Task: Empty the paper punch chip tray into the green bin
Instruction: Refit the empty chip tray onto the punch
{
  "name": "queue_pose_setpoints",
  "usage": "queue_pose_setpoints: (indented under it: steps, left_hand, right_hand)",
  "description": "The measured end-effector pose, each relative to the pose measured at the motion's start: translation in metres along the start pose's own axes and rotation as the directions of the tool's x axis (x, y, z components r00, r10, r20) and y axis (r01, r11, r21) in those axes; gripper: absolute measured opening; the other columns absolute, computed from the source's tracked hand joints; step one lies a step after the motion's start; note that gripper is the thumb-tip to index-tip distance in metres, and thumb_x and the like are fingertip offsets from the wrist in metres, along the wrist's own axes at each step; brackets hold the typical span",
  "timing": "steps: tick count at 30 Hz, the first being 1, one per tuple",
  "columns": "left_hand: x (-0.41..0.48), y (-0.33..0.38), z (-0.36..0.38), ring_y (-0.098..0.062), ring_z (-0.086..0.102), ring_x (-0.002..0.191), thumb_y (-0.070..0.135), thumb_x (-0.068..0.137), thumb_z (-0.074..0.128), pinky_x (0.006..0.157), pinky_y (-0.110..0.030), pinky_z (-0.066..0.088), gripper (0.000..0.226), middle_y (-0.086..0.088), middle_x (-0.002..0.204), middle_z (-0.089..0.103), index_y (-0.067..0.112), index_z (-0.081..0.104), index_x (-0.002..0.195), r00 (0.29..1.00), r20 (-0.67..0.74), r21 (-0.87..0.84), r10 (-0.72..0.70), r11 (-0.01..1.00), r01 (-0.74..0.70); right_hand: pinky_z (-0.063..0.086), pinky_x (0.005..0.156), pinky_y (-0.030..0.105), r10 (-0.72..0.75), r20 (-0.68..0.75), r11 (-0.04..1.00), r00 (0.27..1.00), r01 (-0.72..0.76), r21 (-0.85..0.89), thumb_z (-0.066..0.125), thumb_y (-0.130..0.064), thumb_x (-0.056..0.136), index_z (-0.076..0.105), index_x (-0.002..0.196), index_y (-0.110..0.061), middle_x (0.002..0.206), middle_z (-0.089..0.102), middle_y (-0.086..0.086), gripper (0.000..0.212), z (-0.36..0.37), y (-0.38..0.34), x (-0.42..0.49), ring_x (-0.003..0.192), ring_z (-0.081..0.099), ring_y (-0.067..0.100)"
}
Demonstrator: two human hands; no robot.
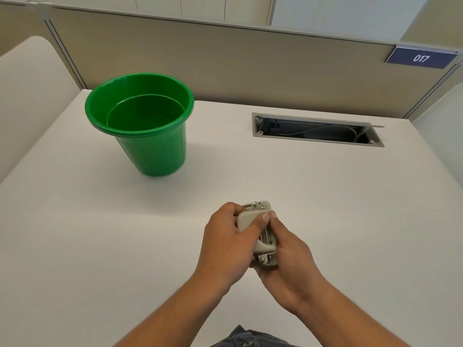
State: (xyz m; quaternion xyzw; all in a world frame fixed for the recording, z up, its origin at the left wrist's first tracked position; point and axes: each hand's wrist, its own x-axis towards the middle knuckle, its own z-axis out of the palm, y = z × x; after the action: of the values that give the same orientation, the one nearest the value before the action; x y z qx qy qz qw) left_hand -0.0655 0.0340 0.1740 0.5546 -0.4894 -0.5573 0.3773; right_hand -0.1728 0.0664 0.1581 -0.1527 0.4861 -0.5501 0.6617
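A beige paper punch (pixel 260 234) is held just above the white desk near the front middle. My left hand (pixel 226 244) wraps its left side, thumb laid across the handle. My right hand (pixel 288 256) cups its right side and underside, fingertips meeting the left thumb on top. The chip tray underneath is hidden by my hands. The green bin (pixel 140 123) stands upright and open at the far left of the desk, well away from the punch; its inside looks bare.
The white desk (pixel 325 196) runs back to a beige partition wall (pixel 250 63) with a blue "017" sign (pixel 422 58). An open cable slot (pixel 318 130) is cut into the desk at the back right.
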Motion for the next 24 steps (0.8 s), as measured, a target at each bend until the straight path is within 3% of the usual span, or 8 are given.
queue_pose_setpoints:
  steps: [3, 7, 10, 13, 15, 19, 21, 24]
  left_hand:
    - [0.000, 0.003, -0.005, -0.016, 0.072, 0.064, 0.045, 0.081, 0.074, 0.047, -0.025, 0.055, 0.026, -0.006, 0.075, 0.075, 0.020, 0.069, 0.081, 0.999, 0.047, -0.058, -0.013, 0.998, 0.016]
    - [0.009, -0.001, -0.021, -0.011, 0.069, 0.057, 0.041, 0.088, 0.067, 0.058, -0.040, 0.057, 0.020, -0.002, 0.069, 0.070, 0.023, 0.069, 0.079, 0.998, -0.047, 0.069, 0.034, 0.997, -0.031]
    - [0.011, -0.007, -0.027, -0.008, 0.071, 0.062, 0.024, 0.089, 0.068, 0.052, -0.029, 0.057, 0.004, -0.001, 0.075, 0.070, 0.021, 0.071, 0.089, 0.997, 0.036, 0.017, -0.062, 0.998, 0.061]
    - [0.007, -0.013, -0.025, -0.013, 0.073, 0.070, 0.010, 0.089, 0.063, 0.055, -0.021, 0.054, 0.018, -0.007, 0.085, 0.077, 0.021, 0.076, 0.092, 0.988, 0.116, -0.050, -0.102, 0.993, 0.109]
    - [0.005, -0.015, -0.025, -0.013, 0.071, 0.067, 0.005, 0.089, 0.061, 0.054, -0.020, 0.053, 0.026, -0.003, 0.082, 0.079, 0.023, 0.079, 0.088, 0.990, 0.107, -0.093, -0.094, 0.990, 0.104]
    - [0.009, -0.017, -0.030, -0.013, 0.069, 0.064, 0.007, 0.089, 0.064, 0.053, -0.019, 0.051, 0.024, -0.002, 0.078, 0.080, 0.022, 0.082, 0.088, 0.992, 0.072, -0.159, -0.100, 0.981, 0.111]
    - [0.010, -0.017, -0.031, -0.012, 0.068, 0.063, 0.007, 0.089, 0.064, 0.053, -0.019, 0.051, 0.025, -0.002, 0.078, 0.080, 0.024, 0.082, 0.088, 0.992, 0.083, -0.167, -0.093, 0.980, 0.106]
    - [0.010, -0.019, -0.032, -0.012, 0.066, 0.060, 0.010, 0.090, 0.065, 0.051, -0.020, 0.050, 0.024, -0.003, 0.075, 0.079, 0.025, 0.082, 0.084, 0.992, 0.085, -0.168, -0.092, 0.980, 0.105]
  right_hand:
    - [0.047, 0.057, 0.030, -0.029, -0.039, 0.996, 0.999, 0.026, -0.085, 0.040, -0.034, 0.103, 0.078, 0.102, -0.018, 0.099, 0.077, 0.012, 0.041, -0.001, -0.003, 0.001, 0.075, 0.066, 0.020]
    - [0.049, 0.057, 0.030, -0.024, -0.121, 0.994, 0.992, 0.011, -0.105, 0.042, -0.032, 0.103, 0.081, 0.093, -0.023, 0.089, 0.076, 0.007, 0.040, -0.005, -0.004, 0.003, 0.076, 0.065, 0.022]
    - [0.049, 0.058, 0.029, -0.006, -0.109, 0.991, 0.994, -0.008, -0.132, 0.041, -0.033, 0.103, 0.081, 0.091, -0.028, 0.088, 0.080, 0.000, 0.043, -0.004, -0.004, 0.001, 0.074, 0.073, 0.014]
    - [0.047, 0.062, 0.035, -0.020, -0.094, 0.980, 0.995, 0.001, -0.197, 0.041, -0.031, 0.103, 0.079, 0.099, -0.023, 0.104, 0.079, 0.012, 0.039, -0.002, -0.005, 0.001, 0.099, 0.072, 0.035]
    - [0.049, 0.066, 0.038, -0.046, -0.091, 0.969, 0.995, 0.022, -0.247, 0.044, -0.028, 0.101, 0.077, 0.105, -0.018, 0.109, 0.076, 0.016, 0.035, -0.003, -0.006, 0.001, 0.106, 0.067, 0.043]
    - [0.056, 0.077, 0.044, -0.079, -0.006, 0.952, 0.997, 0.073, -0.298, 0.060, -0.022, 0.091, 0.077, 0.106, -0.011, 0.107, 0.076, 0.020, 0.025, -0.008, -0.016, 0.002, 0.091, 0.071, 0.031]
    - [0.055, 0.084, 0.051, -0.089, 0.015, 0.938, 0.996, 0.089, -0.335, 0.067, -0.026, 0.081, 0.077, 0.103, -0.009, 0.105, 0.077, 0.020, 0.030, -0.011, -0.019, 0.001, 0.090, 0.072, 0.032]
    - [0.058, 0.078, 0.047, -0.116, 0.017, 0.906, 0.993, 0.113, -0.407, 0.068, -0.027, 0.079, 0.078, 0.099, -0.006, 0.098, 0.078, 0.018, 0.030, -0.012, -0.021, 0.001, 0.084, 0.074, 0.030]
